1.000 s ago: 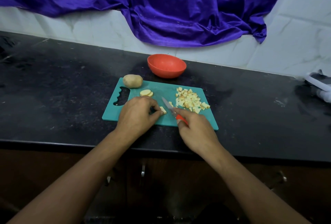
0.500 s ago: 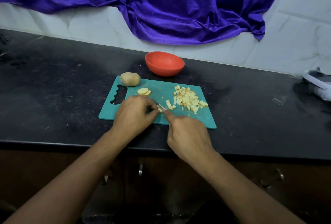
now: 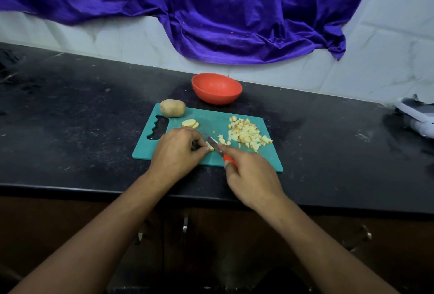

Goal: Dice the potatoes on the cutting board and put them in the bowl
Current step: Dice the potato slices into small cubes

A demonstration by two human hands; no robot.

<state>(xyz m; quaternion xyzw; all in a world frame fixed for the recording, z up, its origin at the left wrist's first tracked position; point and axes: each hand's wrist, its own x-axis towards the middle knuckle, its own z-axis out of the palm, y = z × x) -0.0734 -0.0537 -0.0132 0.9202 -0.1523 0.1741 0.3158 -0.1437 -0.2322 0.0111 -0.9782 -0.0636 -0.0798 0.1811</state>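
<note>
A teal cutting board (image 3: 270, 157) lies on the black counter. My left hand (image 3: 178, 150) pinches a small potato piece (image 3: 210, 147) against the board. My right hand (image 3: 253, 176) grips a red-handled knife (image 3: 217, 147), its blade touching that piece. A pile of diced potato (image 3: 246, 134) sits on the board's right half. Two potato slices (image 3: 190, 123) lie near the board's far left, and a whole potato (image 3: 172, 108) rests at its far left corner. The red bowl (image 3: 216, 88) stands behind the board; I see nothing in it.
Purple cloth (image 3: 211, 12) hangs over the white tiled wall behind the counter. A white and grey object (image 3: 418, 115) lies at the counter's right edge. The counter's front edge runs just below my wrists, with dark cabinet doors underneath.
My right hand drew back to the right, so the knife's red handle and blade show again. A few more cubes lie beside the pile. My left hand stayed on the potato piece.
</note>
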